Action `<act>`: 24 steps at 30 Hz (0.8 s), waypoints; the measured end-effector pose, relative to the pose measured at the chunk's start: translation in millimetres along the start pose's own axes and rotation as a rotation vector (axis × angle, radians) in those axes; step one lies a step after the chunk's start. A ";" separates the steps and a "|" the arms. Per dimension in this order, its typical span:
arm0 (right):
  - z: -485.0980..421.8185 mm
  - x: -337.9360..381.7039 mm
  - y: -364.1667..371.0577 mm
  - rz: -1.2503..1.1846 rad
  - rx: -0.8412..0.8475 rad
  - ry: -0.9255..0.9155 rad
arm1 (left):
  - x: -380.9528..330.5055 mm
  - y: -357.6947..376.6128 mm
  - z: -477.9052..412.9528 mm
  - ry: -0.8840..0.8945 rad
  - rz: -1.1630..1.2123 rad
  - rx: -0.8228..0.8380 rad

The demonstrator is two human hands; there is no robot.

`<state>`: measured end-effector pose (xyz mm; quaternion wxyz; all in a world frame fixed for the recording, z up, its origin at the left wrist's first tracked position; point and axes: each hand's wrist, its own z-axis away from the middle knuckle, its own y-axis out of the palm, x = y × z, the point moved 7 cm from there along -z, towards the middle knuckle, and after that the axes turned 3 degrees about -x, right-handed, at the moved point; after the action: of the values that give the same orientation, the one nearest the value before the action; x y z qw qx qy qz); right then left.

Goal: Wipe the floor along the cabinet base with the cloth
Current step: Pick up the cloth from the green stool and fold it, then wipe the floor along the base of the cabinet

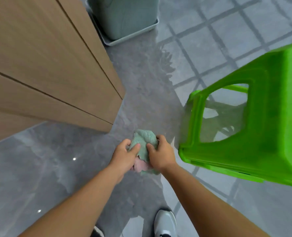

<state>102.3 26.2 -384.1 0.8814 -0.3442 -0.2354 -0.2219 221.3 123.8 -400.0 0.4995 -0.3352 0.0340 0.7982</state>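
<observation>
A crumpled pale green cloth [144,139] with a pink patch on its near side is bunched between both my hands, above the glossy grey floor [44,168]. My left hand [124,155] grips its left side, thumb pressed on top. My right hand [160,153] grips its right side, fingers curled over the edge. The light wooden cabinet [56,69] fills the upper left; its corner and base end just up and left of the cloth. Part of the cloth is hidden under my hands.
A bright green plastic stool [254,127] stands close on the right, almost beside my right hand. A pale green bin on a tray [124,19] stands on the floor at the cabinet's far end. My white shoe [165,221] shows at the bottom edge.
</observation>
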 end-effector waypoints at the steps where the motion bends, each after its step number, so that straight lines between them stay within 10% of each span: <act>1: -11.2 -9.1 22.3 0.004 0.006 -0.015 | 20.2 -4.2 -18.4 -0.033 0.037 0.015; 12: -188.2 -18.9 168.6 0.185 -0.202 -0.402 | 97.4 -23.4 -221.1 0.032 0.458 -0.025; 18: -214.3 -5.1 199.9 0.808 -0.274 -0.973 | 137.4 -87.1 -222.3 0.677 -0.813 -0.467; 24: -240.1 11.4 215.1 1.083 -0.028 -1.048 | 204.5 -121.2 -230.9 0.026 -0.785 -0.502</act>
<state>293.2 -4.2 -642.3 0.6356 -0.4834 -0.4190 0.4322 379.8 252.8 -660.9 0.6668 -0.4432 -0.2833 0.5280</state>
